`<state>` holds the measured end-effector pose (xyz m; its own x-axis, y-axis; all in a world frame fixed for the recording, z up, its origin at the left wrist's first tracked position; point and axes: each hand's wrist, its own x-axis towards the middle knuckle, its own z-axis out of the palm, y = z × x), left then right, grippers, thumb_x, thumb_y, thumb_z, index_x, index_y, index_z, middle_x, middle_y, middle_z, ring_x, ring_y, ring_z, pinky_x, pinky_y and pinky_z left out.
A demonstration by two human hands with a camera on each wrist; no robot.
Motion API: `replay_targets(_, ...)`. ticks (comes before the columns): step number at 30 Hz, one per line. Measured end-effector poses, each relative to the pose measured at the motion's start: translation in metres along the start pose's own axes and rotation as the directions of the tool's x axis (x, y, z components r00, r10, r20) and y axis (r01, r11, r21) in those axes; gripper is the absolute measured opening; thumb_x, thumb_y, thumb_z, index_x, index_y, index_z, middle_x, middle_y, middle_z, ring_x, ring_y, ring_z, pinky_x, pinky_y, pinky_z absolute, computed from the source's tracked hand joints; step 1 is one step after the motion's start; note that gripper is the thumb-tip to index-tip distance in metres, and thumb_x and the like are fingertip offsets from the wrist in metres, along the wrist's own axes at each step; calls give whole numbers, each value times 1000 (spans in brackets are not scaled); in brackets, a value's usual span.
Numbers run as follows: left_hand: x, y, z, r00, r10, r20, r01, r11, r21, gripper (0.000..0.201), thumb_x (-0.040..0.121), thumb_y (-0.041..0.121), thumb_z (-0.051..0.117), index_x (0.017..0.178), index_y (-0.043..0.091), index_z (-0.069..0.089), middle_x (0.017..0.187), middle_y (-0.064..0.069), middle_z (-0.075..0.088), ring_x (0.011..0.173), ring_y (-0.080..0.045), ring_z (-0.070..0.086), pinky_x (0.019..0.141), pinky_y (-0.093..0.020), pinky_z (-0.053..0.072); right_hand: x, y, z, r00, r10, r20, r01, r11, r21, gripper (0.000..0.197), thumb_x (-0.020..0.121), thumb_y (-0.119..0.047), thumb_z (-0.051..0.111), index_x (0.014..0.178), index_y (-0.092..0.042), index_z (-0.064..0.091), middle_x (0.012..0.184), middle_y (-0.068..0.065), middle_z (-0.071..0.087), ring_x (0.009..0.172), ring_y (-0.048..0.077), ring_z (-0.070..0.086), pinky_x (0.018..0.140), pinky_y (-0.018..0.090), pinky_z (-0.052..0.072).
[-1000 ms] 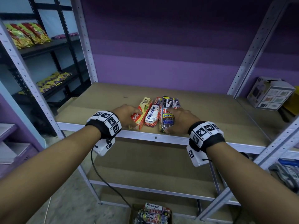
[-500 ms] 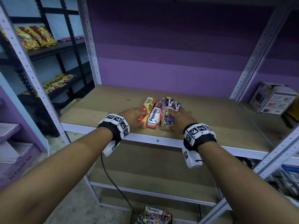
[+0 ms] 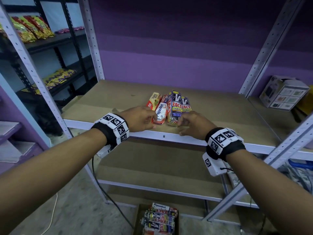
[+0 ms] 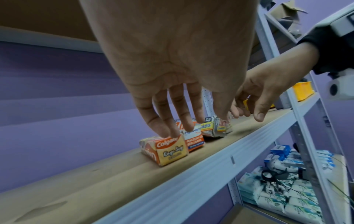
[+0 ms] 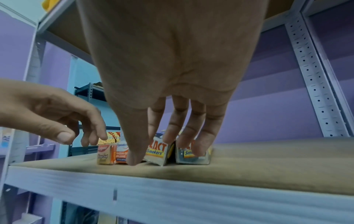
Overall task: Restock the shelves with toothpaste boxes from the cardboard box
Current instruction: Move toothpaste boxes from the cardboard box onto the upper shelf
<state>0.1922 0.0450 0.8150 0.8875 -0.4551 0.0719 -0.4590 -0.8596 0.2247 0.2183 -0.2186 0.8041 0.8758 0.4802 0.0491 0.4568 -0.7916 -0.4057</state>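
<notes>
Four toothpaste boxes lie side by side, lengthwise front to back, near the front edge of the shelf (image 3: 211, 114), a matte brown fibreboard panel edged by a ribbed pale-grey metal rail and carried on perforated steel uprights. From left to right: a Colgate box (image 3: 153, 101) in orange and cream; a Pepsodent box (image 3: 160, 111) in red and white; and two Zact boxes (image 3: 175, 106), purple with yellow "Smokers" bands. All are slim rectangular cartons of glossy printed card; the front flaps look creased and slightly crushed in the wrist views. The left Zact box stands tilted on its long edge against its neighbour.

The left hand (image 3: 138, 118) hangs over the left end of the row, fingers (image 4: 166, 121) straight and relaxed, their tips at the top front edge of the Colgate box (image 4: 168, 150) and the Pepsodent box (image 4: 193, 140); whether they press on the card cannot be told. The right hand (image 3: 193, 124) hangs likewise over the Zact boxes (image 5: 157, 151), fingers (image 5: 199, 133) loosely extended, grasping nothing; actual contact is unclear.

On the floor below, a brown cardboard box (image 3: 138, 219), cut off by the bottom of the head view, holds further cartons, with a Pepsodent label uppermost. The hands hide the near ends of the row in the head view.
</notes>
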Motion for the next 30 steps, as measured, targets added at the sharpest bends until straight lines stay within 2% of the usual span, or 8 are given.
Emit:
replay_targets(6, -23, 17, 25, 995, 42, 92, -37, 998, -57, 27, 89, 45, 65, 108, 26, 61, 98, 9, 55, 80, -4, 48, 71, -19, 38, -29, 4, 15, 989, 32, 145, -26, 999, -42, 18, 75, -25, 81, 86, -28, 67, 84, -9, 64, 78, 10, 58, 75, 25, 47)
replay_targets(10, -35, 30, 51, 985, 7, 172, 9, 996, -90, 29, 90, 46, 63, 110, 26, 61, 104, 7, 57, 88, -8, 53, 80, -25, 43, -46, 10, 36, 971, 83, 223, -83, 997, -6, 15, 77, -23, 79, 85, -28, 68, 84, -10, 67, 82, 10, 61, 78, 25, 49)
replay_targets(13, -42, 38, 77, 975, -21, 220, 51, 990, -131, 31, 90, 44, 63, 114, 24, 62, 109, 6, 59, 90, -6, 52, 79, -20, 38, -58, 14, 58, 948, 101, 301, -103, 995, -8, 14, 79, -22, 78, 88, -27, 67, 88, -8, 68, 85, 11, 62, 80, 26, 50)
replay_targets(18, -57, 44, 130, 952, -57, 302, 114, 978, -175, 29, 90, 43, 64, 112, 24, 63, 107, 6, 58, 70, 6, 44, 74, -19, 34, -82, 25, 106, 907, 157, 391, -156, 987, -35, 11, 78, -26, 77, 87, -28, 69, 87, -10, 69, 84, 10, 63, 81, 25, 48)
replay_targets(20, -65, 45, 157, 931, -94, 352, 177, 961, -212, 25, 90, 40, 64, 110, 24, 65, 106, 7, 61, 72, 7, 47, 77, -23, 43, -94, 31, 128, 865, 202, 460, -223, 975, -8, 11, 78, -26, 78, 85, -26, 69, 85, -8, 67, 86, 15, 64, 84, 32, 53)
replay_targets(22, -72, 47, 184, 903, -127, 411, 250, 932, -262, 21, 91, 37, 64, 107, 24, 66, 104, 7, 63, 82, -4, 56, 84, -29, 50, -105, 38, 150, 830, 233, 507, -281, 960, 19, 10, 79, -23, 77, 85, -26, 69, 86, -9, 66, 87, 16, 64, 80, 32, 54)
replay_targets(25, -85, 49, 225, 847, -163, 506, 341, 897, -281, 17, 91, 35, 63, 105, 25, 67, 104, 6, 66, 96, -16, 62, 86, -30, 49, -120, 49, 185, 791, 225, 569, -298, 954, 36, 7, 84, -24, 73, 87, -28, 69, 93, -11, 64, 90, 13, 62, 75, 24, 46)
replay_targets(30, -107, 47, 297, 735, -201, 648, 480, 829, -287, 21, 96, 36, 55, 104, 23, 68, 111, 3, 67, 101, -18, 63, 86, -32, 51, -143, 71, 252, 676, 263, 688, -351, 936, -13, 11, 89, -31, 70, 98, -26, 69, 97, -10, 59, 89, 13, 56, 78, 28, 46)
